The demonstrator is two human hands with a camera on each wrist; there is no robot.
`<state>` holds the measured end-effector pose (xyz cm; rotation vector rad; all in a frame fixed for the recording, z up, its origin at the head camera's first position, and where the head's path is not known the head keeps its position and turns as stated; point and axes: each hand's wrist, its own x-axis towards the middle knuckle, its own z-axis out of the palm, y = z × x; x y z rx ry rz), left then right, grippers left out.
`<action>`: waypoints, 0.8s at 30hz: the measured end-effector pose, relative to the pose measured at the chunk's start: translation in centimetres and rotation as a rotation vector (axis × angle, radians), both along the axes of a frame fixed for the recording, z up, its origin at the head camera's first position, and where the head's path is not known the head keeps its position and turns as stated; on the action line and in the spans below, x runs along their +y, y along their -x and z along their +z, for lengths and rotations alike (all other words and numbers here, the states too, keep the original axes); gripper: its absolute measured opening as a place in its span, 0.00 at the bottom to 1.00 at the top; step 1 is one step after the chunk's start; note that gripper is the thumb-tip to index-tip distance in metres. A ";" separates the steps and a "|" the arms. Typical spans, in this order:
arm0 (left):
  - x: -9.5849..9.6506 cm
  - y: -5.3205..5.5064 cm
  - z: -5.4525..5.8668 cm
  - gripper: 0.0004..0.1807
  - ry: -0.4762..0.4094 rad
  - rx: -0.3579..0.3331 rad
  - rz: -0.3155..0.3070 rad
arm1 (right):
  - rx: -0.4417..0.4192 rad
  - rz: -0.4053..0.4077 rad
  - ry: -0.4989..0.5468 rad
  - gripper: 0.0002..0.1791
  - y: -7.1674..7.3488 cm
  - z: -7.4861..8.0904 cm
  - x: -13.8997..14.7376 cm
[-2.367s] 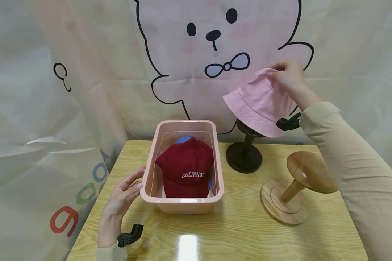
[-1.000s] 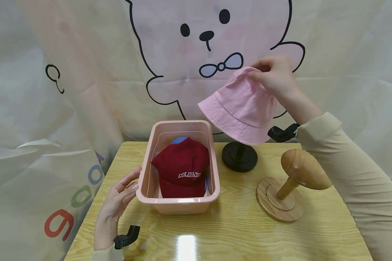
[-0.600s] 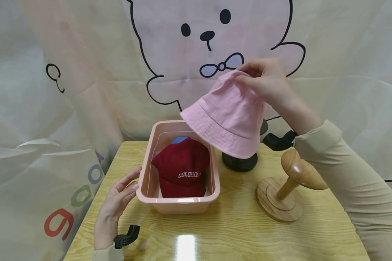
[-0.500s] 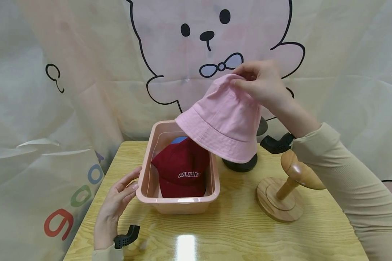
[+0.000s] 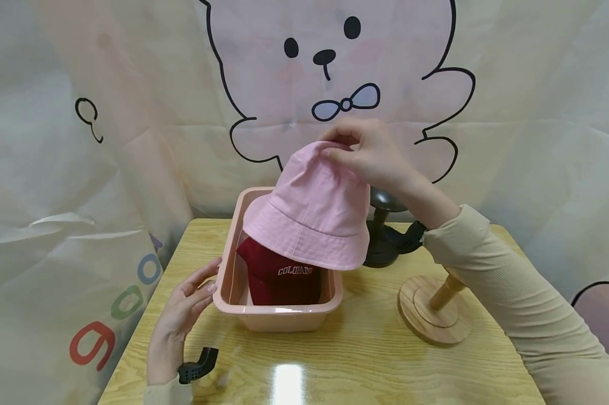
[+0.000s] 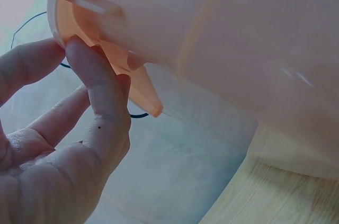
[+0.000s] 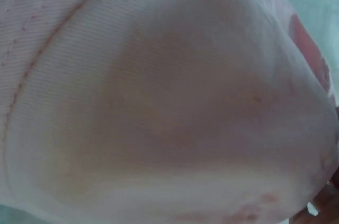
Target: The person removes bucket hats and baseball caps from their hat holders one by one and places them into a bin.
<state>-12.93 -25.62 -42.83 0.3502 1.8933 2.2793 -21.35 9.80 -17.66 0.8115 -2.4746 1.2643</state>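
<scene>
A pink bucket hat (image 5: 309, 208) hangs brim down over the back and right part of a pink plastic bin (image 5: 279, 310). My right hand (image 5: 370, 152) pinches the top of its crown. Pink cloth fills most of the right wrist view, where the hat (image 7: 175, 102) hides the fingers. Inside the bin lies a dark red baseball cap (image 5: 284, 284) lettered COLORADO, its upper part covered by the hat. My left hand (image 5: 185, 304) holds the bin's left rim. In the left wrist view, its fingers (image 6: 98, 86) pinch the edge of that rim.
A black hat stand (image 5: 380, 247) stands behind my right wrist, bearing no hat. To its right is a wooden hat stand (image 5: 433, 318), its head hidden behind my right sleeve. The wooden table (image 5: 365, 360) ends at a printed cloth backdrop (image 5: 173, 112).
My right hand has carried the pink bucket hat from above the black stand leftward and down over the bin. The black stand's head now shows. My left hand stays at the rim.
</scene>
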 end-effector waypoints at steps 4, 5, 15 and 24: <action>0.0 0.1 0.0 0.27 -0.007 0.010 -0.007 | 0.016 0.067 0.007 0.07 0.0 -0.5 -1.0; 0.0 0.0 0.0 0.27 -0.003 0.007 -0.005 | 0.020 0.082 0.007 0.07 0.0 -0.6 -1.2; 0.0 -0.1 0.1 0.26 0.000 -0.004 0.003 | 0.070 0.215 0.033 0.06 0.7 -1.6 -3.3; 0.1 -0.4 0.2 0.24 -0.024 0.000 0.000 | 0.036 0.249 0.071 0.06 1.3 -2.6 -4.5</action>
